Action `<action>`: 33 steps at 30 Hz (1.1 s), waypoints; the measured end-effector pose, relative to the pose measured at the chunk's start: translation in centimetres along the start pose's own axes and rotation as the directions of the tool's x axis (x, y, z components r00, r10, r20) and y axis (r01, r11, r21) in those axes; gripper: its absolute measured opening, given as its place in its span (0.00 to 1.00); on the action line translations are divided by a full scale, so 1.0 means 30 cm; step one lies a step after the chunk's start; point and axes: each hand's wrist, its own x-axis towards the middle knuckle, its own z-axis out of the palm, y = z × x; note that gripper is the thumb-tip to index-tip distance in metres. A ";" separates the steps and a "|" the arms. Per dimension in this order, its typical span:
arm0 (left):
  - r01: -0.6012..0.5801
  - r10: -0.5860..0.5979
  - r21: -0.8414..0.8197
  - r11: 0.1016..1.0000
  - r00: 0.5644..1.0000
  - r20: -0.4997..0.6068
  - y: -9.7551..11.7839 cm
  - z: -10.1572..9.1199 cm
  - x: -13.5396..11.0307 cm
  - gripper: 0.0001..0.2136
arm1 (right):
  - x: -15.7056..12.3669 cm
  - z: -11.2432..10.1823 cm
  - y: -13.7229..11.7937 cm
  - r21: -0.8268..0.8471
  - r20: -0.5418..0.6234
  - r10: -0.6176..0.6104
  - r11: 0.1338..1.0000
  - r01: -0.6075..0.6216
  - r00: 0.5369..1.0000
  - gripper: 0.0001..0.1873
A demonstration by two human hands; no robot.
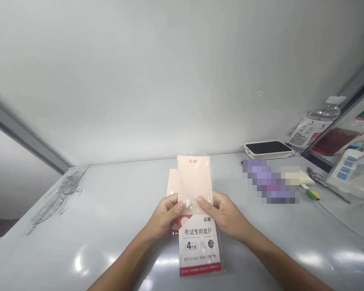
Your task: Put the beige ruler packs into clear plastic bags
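Note:
A flat clear-plastic packet [197,202] with a pale peach upper part and a white and red printed label is held upright over the grey table [115,210]. My left hand [165,216] grips its left edge, thumb on the front. On the packet's right edge is my right hand [224,214], gripping it with thumb pressed to the middle. A second peach packet [172,184] shows just behind the first, on the left.
A phone in a cream case [268,148] lies at the back right beside a plastic bottle [314,129]. Scissors [321,180], a green-tipped pen [312,194] and a white cable lie at the right. A white wall rises behind.

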 end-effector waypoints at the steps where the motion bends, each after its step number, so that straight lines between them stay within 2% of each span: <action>1: 0.014 -0.013 0.034 0.999 1.000 -0.026 -0.001 0.003 0.001 0.18 | -0.001 0.003 0.003 -0.007 0.002 0.007 1.000 -0.007 1.000 0.17; 5: 0.012 0.006 0.137 0.991 0.992 -0.123 0.001 0.016 0.003 0.17 | -0.007 0.012 0.001 -0.010 -0.002 0.027 1.000 -0.027 1.000 0.18; 8: 0.003 0.025 0.179 0.984 0.987 -0.158 0.006 0.024 -0.001 0.18 | -0.011 0.015 -0.005 -0.019 -0.015 0.047 0.999 -0.047 0.999 0.19; 14: -0.019 0.044 0.188 0.982 0.991 -0.126 0.003 0.020 -0.005 0.17 | -0.011 0.014 -0.004 -0.064 -0.035 0.081 0.994 -0.083 0.996 0.20; 23: -0.015 0.040 0.180 0.984 0.990 -0.132 -0.003 0.018 -0.001 0.17 | -0.008 0.018 -0.002 -0.057 -0.009 0.051 0.997 -0.052 0.999 0.19; 33: 0.004 0.022 0.134 0.991 0.981 -0.195 0.002 0.056 0.000 0.17 | -0.014 0.019 0.005 -0.073 0.004 0.055 0.996 -0.055 0.998 0.20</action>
